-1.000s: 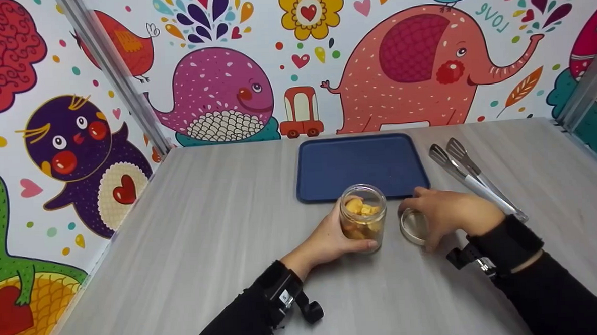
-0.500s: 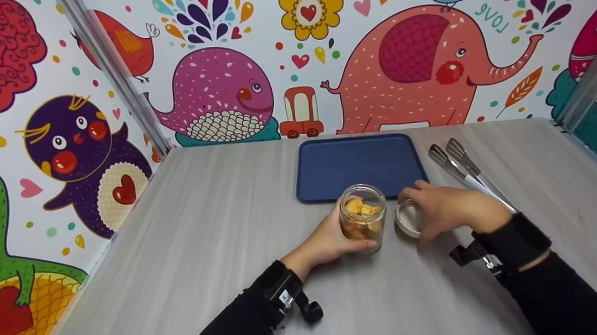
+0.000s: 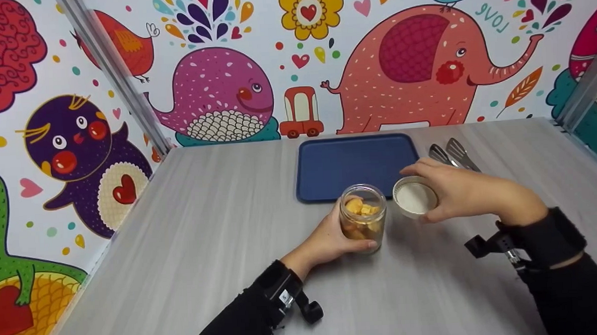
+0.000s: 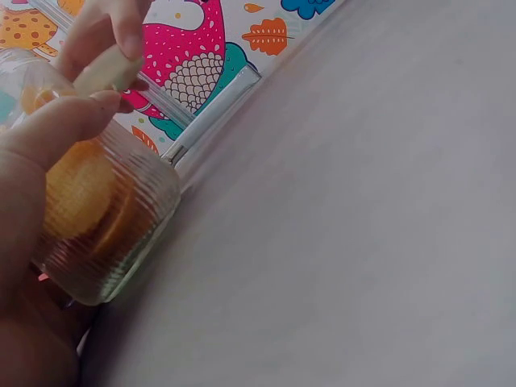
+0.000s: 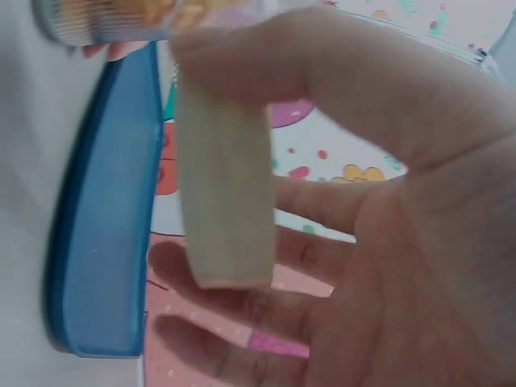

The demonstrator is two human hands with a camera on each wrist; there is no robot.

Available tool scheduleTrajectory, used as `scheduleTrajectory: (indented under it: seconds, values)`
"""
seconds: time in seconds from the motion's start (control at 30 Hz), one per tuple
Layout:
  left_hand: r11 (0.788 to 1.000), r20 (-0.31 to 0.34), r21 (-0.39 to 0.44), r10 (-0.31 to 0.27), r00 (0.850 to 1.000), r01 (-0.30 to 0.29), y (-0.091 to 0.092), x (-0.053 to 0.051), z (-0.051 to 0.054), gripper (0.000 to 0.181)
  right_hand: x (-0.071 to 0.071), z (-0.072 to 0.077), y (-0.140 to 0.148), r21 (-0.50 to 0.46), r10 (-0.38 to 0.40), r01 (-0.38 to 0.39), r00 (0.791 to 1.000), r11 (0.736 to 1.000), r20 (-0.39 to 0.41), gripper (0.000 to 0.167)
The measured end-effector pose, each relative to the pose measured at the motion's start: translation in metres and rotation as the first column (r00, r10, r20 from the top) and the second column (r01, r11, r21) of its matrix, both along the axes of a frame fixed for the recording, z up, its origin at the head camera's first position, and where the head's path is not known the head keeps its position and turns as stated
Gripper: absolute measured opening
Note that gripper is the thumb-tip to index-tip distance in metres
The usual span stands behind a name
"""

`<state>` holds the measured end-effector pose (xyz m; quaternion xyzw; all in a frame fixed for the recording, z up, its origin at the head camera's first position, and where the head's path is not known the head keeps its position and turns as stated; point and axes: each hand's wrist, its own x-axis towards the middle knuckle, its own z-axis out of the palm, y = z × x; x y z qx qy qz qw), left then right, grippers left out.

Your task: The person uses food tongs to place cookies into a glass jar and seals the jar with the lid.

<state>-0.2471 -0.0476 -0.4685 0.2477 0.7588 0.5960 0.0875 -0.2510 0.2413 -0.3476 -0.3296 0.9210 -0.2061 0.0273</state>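
Observation:
My left hand [image 3: 327, 239] grips a clear glass jar [image 3: 374, 234], which stands upright and uncapped on the table. Yellow-orange pieces that look like food [image 3: 363, 207] fill much of it; the left wrist view shows them rounded behind ribbed glass. To the jar's right, my right hand [image 3: 463, 190] holds a round lid [image 3: 415, 198] by its rim, thumb on one side and fingers on the other. The lid is raised off the table and tilted, its pale inner face toward the head camera. Seen edge-on, the lid [image 5: 226, 193] looks pale and wood-coloured in the right wrist view.
A blue rectangular tray [image 3: 354, 167] lies behind the jar. Tongs with slotted metal heads [image 3: 459, 150] lie to its right, partly hidden by my right hand. Patterned walls [image 3: 219, 90] border the grey table [image 3: 219, 206] at the back and left.
My right hand has lifted the lid from the table and moved it away from me, tilting its inner face into sight. My left hand and the jar have stayed in place.

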Motion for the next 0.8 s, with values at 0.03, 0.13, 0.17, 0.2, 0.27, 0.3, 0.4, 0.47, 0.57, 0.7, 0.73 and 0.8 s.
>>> scheduleTrajectory:
  seconds: [0.03,0.13,0.17,0.2,0.27,0.3,0.4,0.47,0.57,0.7,0.73,0.8]
  values:
    - [1.000,-0.003,-0.003,0.002,1.000,-0.002,0.0000,0.0001,0.0001,0.100,0.0013,0.0019,-0.0007,-0.012,0.002,-0.002,1.000,1.000,-0.005,0.081]
    - [1.000,-0.006,-0.008,0.004,1.000,-0.004,-0.0003,0.0003,0.0002,0.102,0.0043,0.0064,-0.0025,-0.051,0.013,-0.013,1.000,0.999,-0.007,0.077]
    - [1.000,-0.005,-0.007,0.004,1.000,-0.004,-0.0005,0.0003,0.0003,0.103,0.0051,0.0074,-0.0030,-0.061,0.017,-0.017,1.000,0.998,-0.006,0.076]
    - [1.000,-0.005,-0.009,0.005,1.000,-0.005,-0.0006,0.0004,0.0003,0.103,0.0058,0.0081,-0.0032,-0.068,0.019,-0.020,1.000,0.998,-0.006,0.076]
    - [1.000,-0.001,-0.009,0.004,1.000,-0.004,-0.0007,0.0005,0.0003,0.105,0.0066,0.0087,-0.0033,-0.076,0.021,-0.022,1.000,0.997,-0.004,0.075]
    - [1.000,0.000,-0.008,0.002,1.000,-0.002,-0.0007,0.0005,0.0005,0.106,0.0067,0.0087,-0.0034,-0.078,0.019,-0.019,1.000,0.997,-0.002,0.075]
    - [1.000,0.005,-0.011,0.000,1.000,0.000,-0.0008,0.0009,0.0008,0.107,0.0062,0.0076,-0.0041,-0.082,0.008,-0.007,1.000,0.997,0.013,0.074]
    - [1.000,0.006,-0.010,-0.002,1.000,0.002,-0.0009,0.0007,0.0009,0.107,0.0053,0.0065,-0.0046,-0.090,0.006,-0.005,1.000,0.996,0.016,0.073]
    - [1.000,0.002,-0.015,-0.002,1.000,0.002,-0.0007,0.0007,0.0012,0.107,0.0045,0.0054,-0.0047,-0.101,0.016,-0.016,1.000,0.995,0.002,0.071]
    - [1.000,-0.006,-0.025,0.003,1.000,-0.004,-0.0010,0.0009,0.0014,0.107,0.0045,0.0069,-0.0043,-0.108,0.039,-0.043,0.998,0.993,-0.039,0.069]
    - [1.000,-0.006,-0.028,0.005,1.000,-0.005,-0.0011,0.0010,0.0014,0.107,0.0048,0.0077,-0.0045,-0.107,0.042,-0.047,0.998,0.993,-0.048,0.069]
    - [0.999,-0.005,-0.034,0.010,1.000,-0.010,-0.0015,0.0012,0.0015,0.109,0.0049,0.0092,-0.0053,-0.104,0.042,-0.049,0.997,0.993,-0.067,0.069]
